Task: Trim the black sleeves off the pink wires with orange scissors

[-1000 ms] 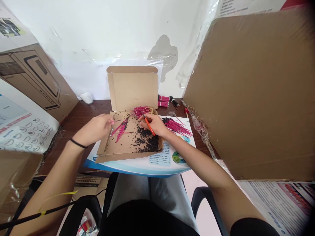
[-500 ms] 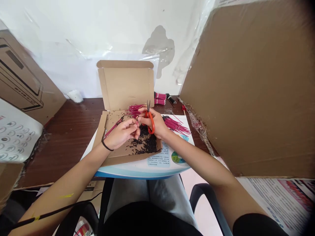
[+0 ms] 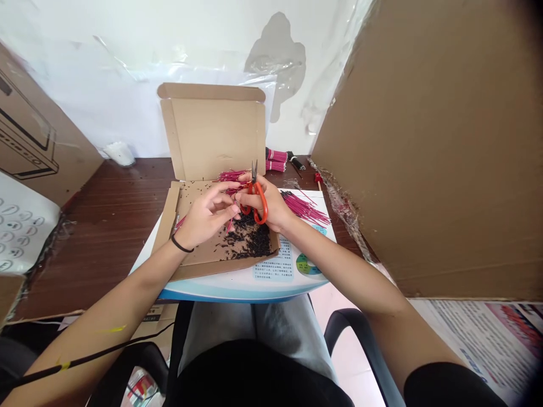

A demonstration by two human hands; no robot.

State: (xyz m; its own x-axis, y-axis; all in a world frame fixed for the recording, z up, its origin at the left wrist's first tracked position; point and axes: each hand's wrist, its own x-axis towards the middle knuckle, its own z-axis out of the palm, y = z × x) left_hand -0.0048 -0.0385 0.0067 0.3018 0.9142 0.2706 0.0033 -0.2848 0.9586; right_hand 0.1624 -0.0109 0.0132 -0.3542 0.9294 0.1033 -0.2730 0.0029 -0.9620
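Orange-handled scissors [image 3: 260,204] are held in my right hand [image 3: 271,206], blades pointing up and slightly parted. The thumb and a finger of that hand also come together close to my left fingertips. My left hand [image 3: 210,215], a black band on its wrist, has its thumb against a thin magenta wire [image 3: 230,225], its upper fingers stretched out. What exactly sits between the fingertips is too small to make out. Beneath both hands lies an open cardboard box [image 3: 199,255], with many short black pieces [image 3: 257,240] scattered in it. Magenta wires [image 3: 231,176] lie at its back.
More magenta wires with black ends [image 3: 305,209] lie on a printed white board [image 3: 237,289] right of the box. Tied wire bundles [image 3: 276,160] stand behind. A large cardboard panel [image 3: 432,158] rises on the right, and a white object [image 3: 119,153] sits at the back left.
My left hand has opened its upper fingers from a tight pinch and shifted slightly up and left. My right hand still holds the scissors. The view has tilted down a little.
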